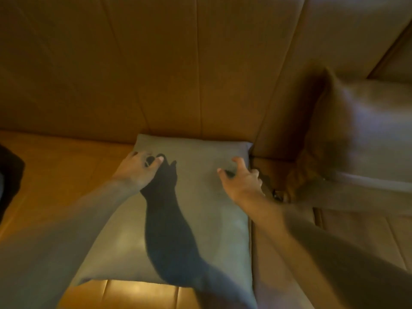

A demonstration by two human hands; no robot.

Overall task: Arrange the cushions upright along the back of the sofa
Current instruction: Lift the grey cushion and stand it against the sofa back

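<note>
Your grey-green cushion (196, 210) lies flat on the tan sofa seat (62, 175), not upright. Its far edge touches the foot of the sofa backrest (156, 63), and its right edge runs along the seam where the seat meets the corner section to the right.

Your left hand (138, 170) sits on the cushion's far left corner, fingers curled and pinching the fabric there. Your right hand (240, 181) sits near the far right corner, fingers hooked like a claw and pressing a dent into the cover; whether it has actually gathered fabric cannot be told. Your left forearm throws a dark shadow (169, 219) down the middle of the cushion.

Surroundings: just right of your right hand, a second cushion (347, 152) with a pale face and a brown fringed edge leans in the sofa corner, badly blurred. It stands close beside the grey-green cushion's far right corner and crowds that side. A small dark item (277, 194) lies in the gap between the two cushions, too blurred to identify. At the far left edge of the view, a dark object (10, 181) rests on the seat, well apart from the cushion and mostly cut off. The backrest directly behind the cushion is bare.
</note>
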